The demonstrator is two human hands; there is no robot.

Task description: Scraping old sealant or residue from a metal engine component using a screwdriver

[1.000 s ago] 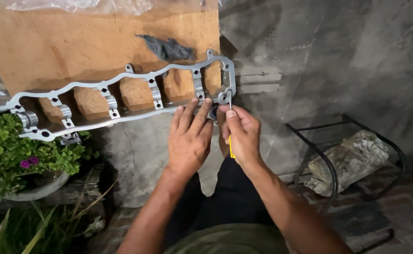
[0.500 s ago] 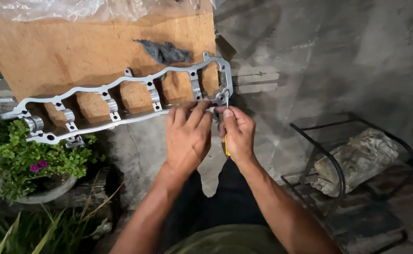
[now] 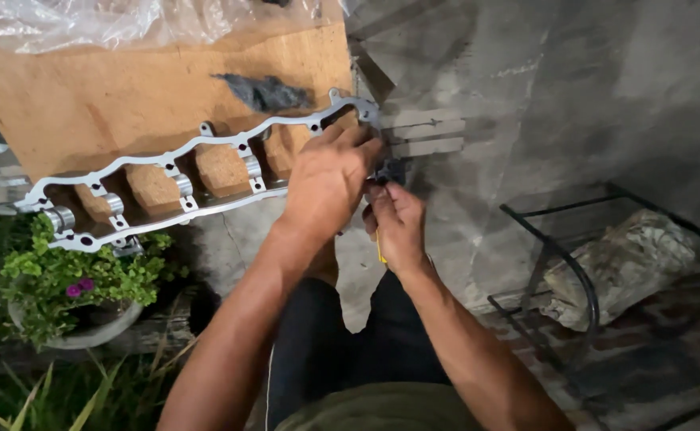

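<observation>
The left hand [image 3: 326,183] is closed around the right end of a long silver metal frame [image 3: 182,179] that lies on a wooden board [image 3: 126,104]. The right hand [image 3: 398,223] pinches a small yellow-handled tool [image 3: 380,254] beside it. A potted plant [image 3: 71,287] sits below.

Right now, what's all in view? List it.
metal frame: 1, silver, long ladder shape, lying across the board, right end under the left hand
board: 1, brown, top left
plastic sheet: 1, clear, on the board's top edge
rag: 1, dark grey, on the board
potted plant: 1, green with purple flowers, lower left
wire rack: 1, black, right, beside a mottled bundle
yellow tool: 1, mostly hidden in the right hand
left hand: on the frame's right end
right hand: fingers at the same end
</observation>
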